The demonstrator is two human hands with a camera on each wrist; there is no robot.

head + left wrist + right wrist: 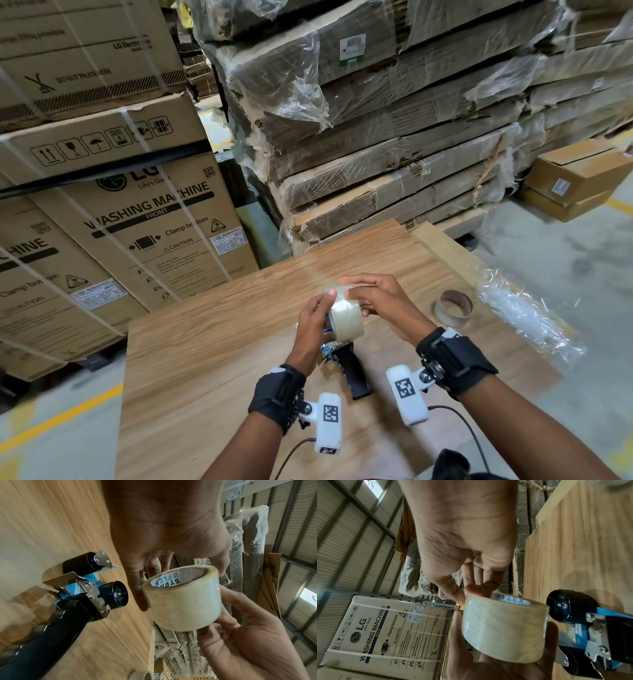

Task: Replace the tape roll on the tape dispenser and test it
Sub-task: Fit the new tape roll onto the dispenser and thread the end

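Note:
A new roll of clear tape (346,317) with a blue-and-white printed core is held up between both hands over the wooden table (212,342). My left hand (323,303) grips it from the left side, fingers curled round its rim. From the right, my right hand (356,291) pinches the roll's upper edge (471,599) with thumb and fingertips. The tape dispenser (85,595), blue frame with a black handle (351,375), lies on the table just under the roll. Its black hub (116,595) is bare, and the roll (183,599) hangs close beside it.
An empty brown cardboard core (454,306) lies on the table to the right, next to crumpled clear plastic wrap (527,308) at the table's edge. Washing-machine cartons (144,222) stand at the left. Wrapped stacks of flat cardboard (394,137) rise behind the table.

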